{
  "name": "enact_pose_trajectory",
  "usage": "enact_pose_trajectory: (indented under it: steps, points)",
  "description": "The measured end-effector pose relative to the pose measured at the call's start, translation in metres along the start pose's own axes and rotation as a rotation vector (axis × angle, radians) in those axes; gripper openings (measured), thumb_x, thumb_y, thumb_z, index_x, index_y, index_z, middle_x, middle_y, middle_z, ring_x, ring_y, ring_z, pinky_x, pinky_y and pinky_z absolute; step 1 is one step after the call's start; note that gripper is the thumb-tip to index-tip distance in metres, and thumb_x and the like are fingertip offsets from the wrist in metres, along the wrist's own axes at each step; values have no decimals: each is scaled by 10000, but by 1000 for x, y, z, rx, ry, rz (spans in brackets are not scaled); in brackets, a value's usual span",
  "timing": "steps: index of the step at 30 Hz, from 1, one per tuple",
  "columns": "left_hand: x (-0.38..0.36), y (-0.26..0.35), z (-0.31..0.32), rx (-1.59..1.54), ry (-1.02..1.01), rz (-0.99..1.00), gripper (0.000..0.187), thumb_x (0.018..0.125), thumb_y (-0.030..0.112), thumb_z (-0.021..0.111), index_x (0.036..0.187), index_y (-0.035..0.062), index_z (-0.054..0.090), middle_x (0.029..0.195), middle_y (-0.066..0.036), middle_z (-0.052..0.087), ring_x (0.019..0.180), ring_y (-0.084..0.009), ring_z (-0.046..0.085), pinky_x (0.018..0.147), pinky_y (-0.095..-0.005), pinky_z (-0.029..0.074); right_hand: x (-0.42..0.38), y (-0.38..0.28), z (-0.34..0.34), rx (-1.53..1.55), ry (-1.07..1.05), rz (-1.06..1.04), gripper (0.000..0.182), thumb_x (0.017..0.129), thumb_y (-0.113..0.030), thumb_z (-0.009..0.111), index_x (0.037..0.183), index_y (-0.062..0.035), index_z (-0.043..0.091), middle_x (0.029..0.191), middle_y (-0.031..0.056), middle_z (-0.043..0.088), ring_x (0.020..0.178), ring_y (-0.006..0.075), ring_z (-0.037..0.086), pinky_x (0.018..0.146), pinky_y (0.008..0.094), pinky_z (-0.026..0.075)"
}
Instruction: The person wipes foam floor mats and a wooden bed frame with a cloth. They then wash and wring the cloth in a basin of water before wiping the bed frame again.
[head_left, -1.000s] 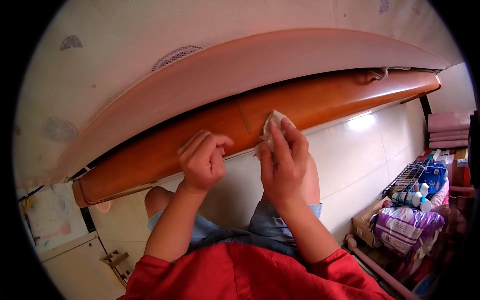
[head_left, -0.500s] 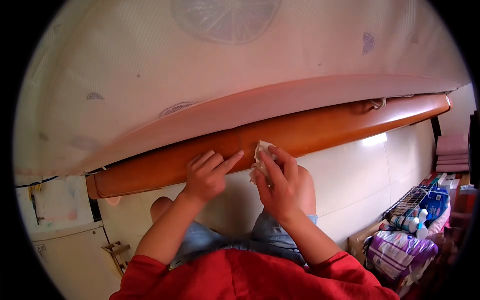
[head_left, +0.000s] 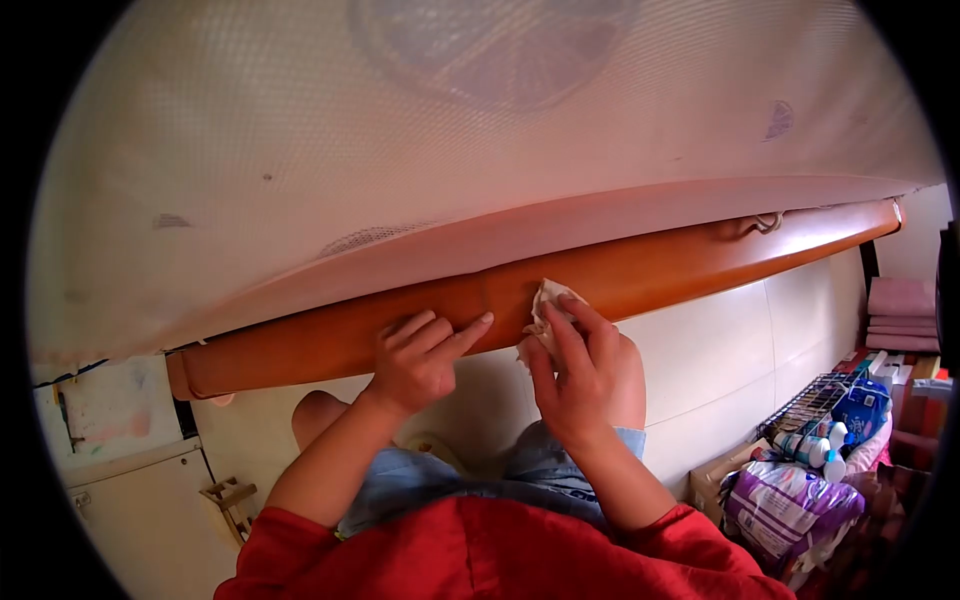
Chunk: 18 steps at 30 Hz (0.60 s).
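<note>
A crumpled white tissue (head_left: 549, 298) is pinched between the thumb and fingers of my right hand (head_left: 580, 378), against the front edge of a long, glossy brown wooden board (head_left: 650, 272). To its left, my left hand (head_left: 416, 365) points with its index finger stretched out, the tip close over the board beside a thin dark seam line. Its other fingers are partly curled, with nothing in them. My knees show below the board, under both hands.
A pale mesh curtain (head_left: 300, 120) with fruit-slice prints hangs along the board's far side. White cord (head_left: 768, 222) loops over the board at right. On the floor at right are a purple package (head_left: 790, 510), bottles and a black wire basket (head_left: 812, 402). A small wooden stool (head_left: 232, 500) stands at left.
My right hand and the tissue have shifted a little to the right along the board, away from my left hand. My left index finger stays near the seam. The view has tilted slightly.
</note>
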<state>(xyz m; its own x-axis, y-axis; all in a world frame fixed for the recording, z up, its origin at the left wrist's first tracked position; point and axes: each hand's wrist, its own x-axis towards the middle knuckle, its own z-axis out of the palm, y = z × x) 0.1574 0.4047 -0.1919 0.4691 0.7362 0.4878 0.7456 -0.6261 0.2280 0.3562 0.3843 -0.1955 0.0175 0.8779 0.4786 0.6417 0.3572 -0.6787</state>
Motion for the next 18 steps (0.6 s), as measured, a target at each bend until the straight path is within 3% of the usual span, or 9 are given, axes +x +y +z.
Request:
enact_pose_trajectory:
  steps: [7,13,18]
  points:
    - [-1,0,4,-2,52,11,555,561,30,528,1068,137,729,585,-5,363,524,-175,429,440,-308,393,3,-2,4,-106,113,45,389,754,-16,677,1138,-5,615,1219,153,571,1042,331,538,926,418,411]
    - [-4,-2,6,-17,130,17,517,564,23,520,1030,98,731,585,-18,380,503,-186,420,434,-314,384,2,-3,10,-205,57,18,352,793,-6,631,1142,17,597,1233,177,584,1149,367,502,1001,457,381]
    - [-2,0,2,-129,150,-21,410,572,0,519,921,63,724,592,-36,435,515,-211,469,445,-322,407,-2,-15,22,-187,24,-31,365,760,-30,663,1121,-6,615,1204,135,601,1113,331,527,1002,453,386]
